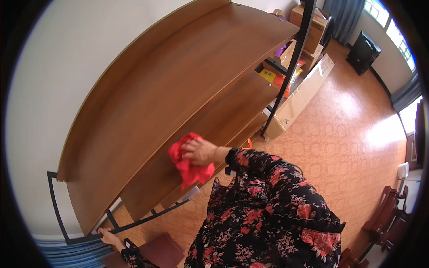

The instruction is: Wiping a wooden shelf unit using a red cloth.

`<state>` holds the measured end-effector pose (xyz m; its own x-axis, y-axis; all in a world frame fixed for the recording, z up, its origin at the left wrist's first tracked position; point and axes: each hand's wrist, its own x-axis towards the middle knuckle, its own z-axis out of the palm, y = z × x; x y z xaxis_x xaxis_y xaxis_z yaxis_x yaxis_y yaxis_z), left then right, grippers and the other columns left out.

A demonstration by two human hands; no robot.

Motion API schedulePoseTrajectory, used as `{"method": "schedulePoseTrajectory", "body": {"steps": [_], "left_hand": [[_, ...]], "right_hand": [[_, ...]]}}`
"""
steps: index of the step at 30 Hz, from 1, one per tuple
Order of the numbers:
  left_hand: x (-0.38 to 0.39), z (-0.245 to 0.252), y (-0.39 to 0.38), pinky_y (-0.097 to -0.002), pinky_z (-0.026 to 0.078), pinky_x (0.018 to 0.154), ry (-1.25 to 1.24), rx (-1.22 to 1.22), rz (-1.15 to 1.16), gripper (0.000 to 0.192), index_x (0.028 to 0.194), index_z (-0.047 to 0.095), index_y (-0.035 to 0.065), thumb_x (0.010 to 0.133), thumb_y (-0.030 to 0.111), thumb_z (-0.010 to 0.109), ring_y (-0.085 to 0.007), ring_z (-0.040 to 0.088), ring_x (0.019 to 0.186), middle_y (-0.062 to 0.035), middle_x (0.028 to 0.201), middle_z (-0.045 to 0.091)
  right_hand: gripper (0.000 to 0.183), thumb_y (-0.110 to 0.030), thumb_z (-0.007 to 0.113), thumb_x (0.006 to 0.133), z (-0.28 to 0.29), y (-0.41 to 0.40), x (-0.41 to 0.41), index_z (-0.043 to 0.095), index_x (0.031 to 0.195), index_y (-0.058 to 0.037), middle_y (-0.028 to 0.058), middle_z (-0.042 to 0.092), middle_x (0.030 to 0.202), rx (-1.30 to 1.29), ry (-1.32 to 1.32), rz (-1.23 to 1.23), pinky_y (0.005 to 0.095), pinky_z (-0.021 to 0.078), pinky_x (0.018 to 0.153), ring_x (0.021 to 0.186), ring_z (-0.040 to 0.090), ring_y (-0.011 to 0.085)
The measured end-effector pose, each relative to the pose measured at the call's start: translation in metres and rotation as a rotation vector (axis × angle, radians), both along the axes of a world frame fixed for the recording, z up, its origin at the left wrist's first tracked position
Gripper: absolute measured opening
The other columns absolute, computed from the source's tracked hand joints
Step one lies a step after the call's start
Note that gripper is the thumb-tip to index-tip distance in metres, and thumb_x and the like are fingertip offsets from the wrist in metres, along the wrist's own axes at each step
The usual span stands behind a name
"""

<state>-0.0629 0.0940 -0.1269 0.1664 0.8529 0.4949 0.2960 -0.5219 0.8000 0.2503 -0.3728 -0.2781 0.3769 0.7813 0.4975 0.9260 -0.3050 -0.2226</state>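
A brown wooden shelf unit (pixel 174 80) with a black metal frame (pixel 292 67) stands before me against a pale wall. My right hand (pixel 200 150) presses on a crumpled red cloth (pixel 197 172), fingers spread over it, at the middle shelf (pixel 218 115) just below the top shelf's front edge. The cloth hangs down from under my palm. At the lower left, my left hand (pixel 109 235) is on the black frame at the unit's end, its fingers curled round the bar near the corner of the top shelf.
Cardboard boxes (pixel 310 28) and a long carton (pixel 301 97) stand beyond the unit's far end. A black speaker (pixel 363 52) is by the far wall. Dark red wooden chairs (pixel 385 214) are at the right. Near my left hand are a dark red surface (pixel 157 251) and blue striped fabric (pixel 73 254).
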Motion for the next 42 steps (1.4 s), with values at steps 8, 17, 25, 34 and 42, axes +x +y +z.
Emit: {"method": "schedulePoseTrajectory", "body": {"steps": [8, 17, 25, 34, 42], "left_hand": [[-0.059, 0.02, 0.046, -0.0285, 0.043, 0.057, 0.023, -0.116, 0.082, 0.029, 0.083, 0.054, -0.0016, 0.091, 0.026, 0.049, -0.0144, 0.052, 0.054, -0.0053, 0.056, 0.054], [-0.056, 0.035, 0.049, -0.0292, 0.041, 0.049, -0.118, -0.21, 0.074, 0.022, 0.066, 0.045, 0.0069, 0.085, 0.017, 0.05, -0.0162, 0.05, 0.052, -0.0052, 0.056, 0.047], [-0.043, 0.025, 0.027, -0.0271, 0.041, 0.058, -0.077, -0.213, -0.053, 0.018, 0.082, 0.05, 0.0049, 0.09, 0.021, 0.053, -0.0118, 0.047, 0.057, -0.0007, 0.059, 0.044], [-0.017, 0.003, 0.014, -0.0262, 0.035, 0.049, -0.118, 0.008, 0.013, 0.022, 0.071, 0.044, 0.0082, 0.09, 0.016, 0.05, -0.0097, 0.038, 0.05, 0.0014, 0.054, 0.038], [0.008, 0.007, -0.01, -0.0248, 0.035, 0.05, -0.133, -0.07, 0.091, 0.011, 0.08, 0.051, 0.0061, 0.087, 0.015, 0.053, -0.0081, 0.041, 0.052, 0.0007, 0.059, 0.043]], "right_hand": [[0.038, -0.027, 0.053, 0.078, 0.016, -0.154, 0.185, 0.056, 0.114, -0.0159, 0.0121, 0.047, 0.122, -0.195, 0.208, -1.082, 0.0476, 0.0361, 0.09, 0.112, 0.043, 0.03], [0.038, -0.027, 0.053, 0.077, 0.028, 0.035, 0.005, 0.058, 0.112, -0.0136, 0.0141, 0.044, 0.127, -0.189, 0.224, -0.421, 0.0525, 0.0286, 0.1, 0.122, 0.037, 0.0347], [0.027, -0.023, 0.06, 0.068, 0.041, -0.034, -0.014, 0.066, 0.094, -0.0194, 0.0049, 0.057, 0.106, 0.099, 0.0, -0.25, 0.0399, 0.0466, 0.083, 0.098, 0.056, 0.0235], [0.042, -0.036, 0.049, 0.085, 0.002, -0.119, 0.08, 0.045, 0.122, -0.0172, 0.0177, 0.039, 0.133, -0.381, 0.278, -1.3, 0.0533, 0.0356, 0.091, 0.12, 0.039, 0.0368], [0.032, -0.03, 0.046, 0.086, -0.028, 0.123, 0.05, 0.064, 0.107, -0.0141, 0.0082, 0.062, 0.106, -0.354, 0.147, -1.028, 0.048, 0.0381, 0.08, 0.105, 0.052, 0.0287]]}}
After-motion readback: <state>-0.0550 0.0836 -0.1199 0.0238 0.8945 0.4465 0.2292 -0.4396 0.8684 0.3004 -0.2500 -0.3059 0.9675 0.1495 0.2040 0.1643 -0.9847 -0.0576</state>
